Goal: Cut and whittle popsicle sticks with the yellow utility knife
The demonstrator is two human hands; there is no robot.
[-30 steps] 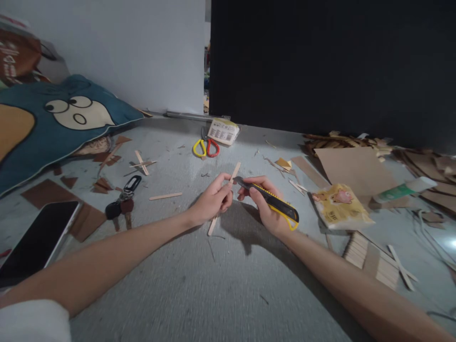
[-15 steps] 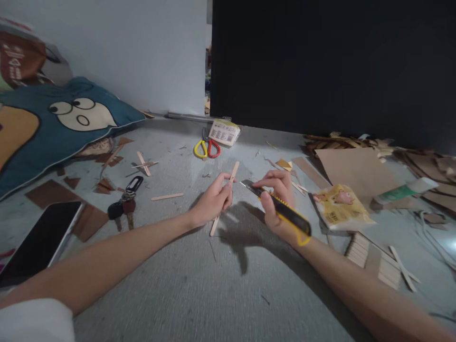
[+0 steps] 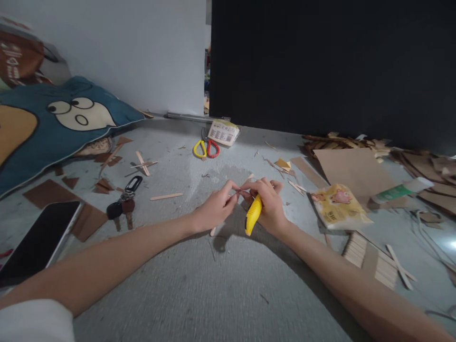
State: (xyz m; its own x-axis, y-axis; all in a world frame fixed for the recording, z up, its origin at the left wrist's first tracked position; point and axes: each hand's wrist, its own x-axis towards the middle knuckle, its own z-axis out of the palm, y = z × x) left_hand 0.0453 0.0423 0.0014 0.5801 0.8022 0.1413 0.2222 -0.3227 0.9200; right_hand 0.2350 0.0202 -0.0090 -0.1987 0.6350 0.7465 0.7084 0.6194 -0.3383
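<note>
My left hand (image 3: 215, 209) is closed in a pinch on a wooden craft stick (image 3: 213, 231). Most of the stick is hidden by the fingers; a pale lower end shows below the hand, and what looks like its far tip shows beyond the fingertips. Against it, fingertips meeting, is my right hand (image 3: 269, 204), wrapped round a yellow utility knife (image 3: 253, 217). The knife's handle points down toward me, and its blade cannot be seen. Another craft stick (image 3: 166, 196) lies flat to the left of my hands.
Scissors (image 3: 206, 149) and a white packet (image 3: 223, 132) lie beyond my hands. Keys (image 3: 123, 206), a phone (image 3: 42, 240) and a blue pillow (image 3: 67, 128) are left. On the right are a yellow packet (image 3: 340, 204), a glue stick (image 3: 402, 191), bundled sticks (image 3: 356, 251) and cardboard (image 3: 352, 168).
My right hand has moved left to meet my left hand, and the knife has turned from pointing at the stick to handle-down. The stick is now mostly covered by fingers.
</note>
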